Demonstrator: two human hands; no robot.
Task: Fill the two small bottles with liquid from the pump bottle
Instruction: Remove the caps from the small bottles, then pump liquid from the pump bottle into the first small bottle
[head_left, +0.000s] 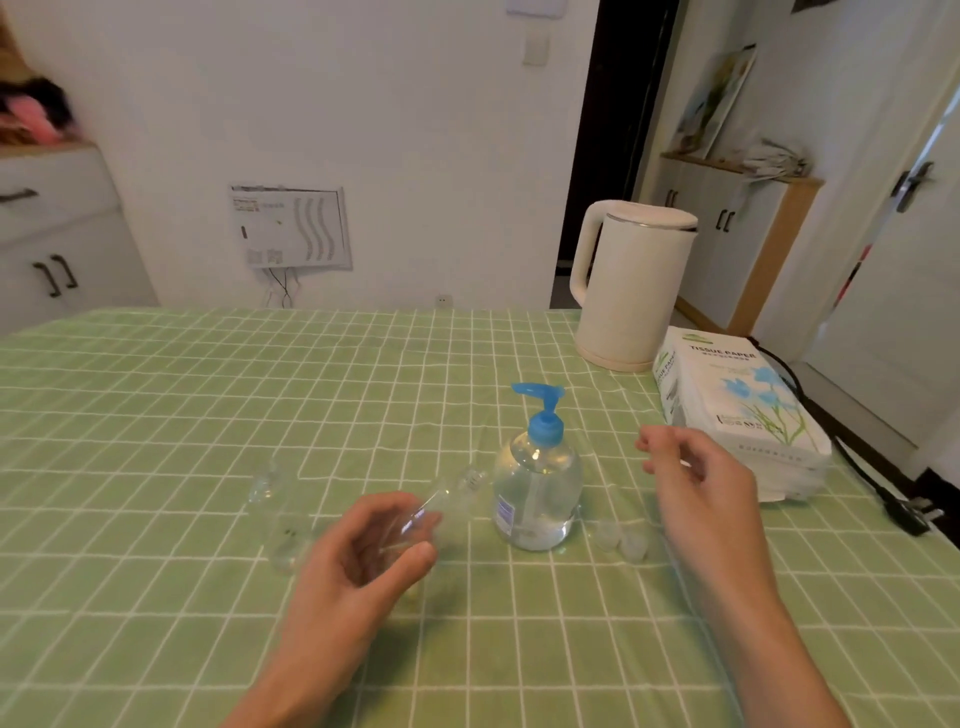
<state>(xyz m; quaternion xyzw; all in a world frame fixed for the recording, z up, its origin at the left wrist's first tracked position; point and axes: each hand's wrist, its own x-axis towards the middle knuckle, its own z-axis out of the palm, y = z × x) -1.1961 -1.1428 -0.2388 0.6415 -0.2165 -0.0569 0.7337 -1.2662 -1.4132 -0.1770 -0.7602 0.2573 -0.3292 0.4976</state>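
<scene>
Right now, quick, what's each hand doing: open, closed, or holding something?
Left hand: grip closed round a small clear bottle, tilted toward the pump bottle.
Right hand: open, fingers loosely curled, nothing visible in it.

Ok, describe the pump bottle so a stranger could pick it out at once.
On the green checked tablecloth, look nearer than the cream kettle and left of the tissue pack. The pump bottle stands upright. It alone has a blue pump top; the small bottle the left hand holds beside it is clear.
</scene>
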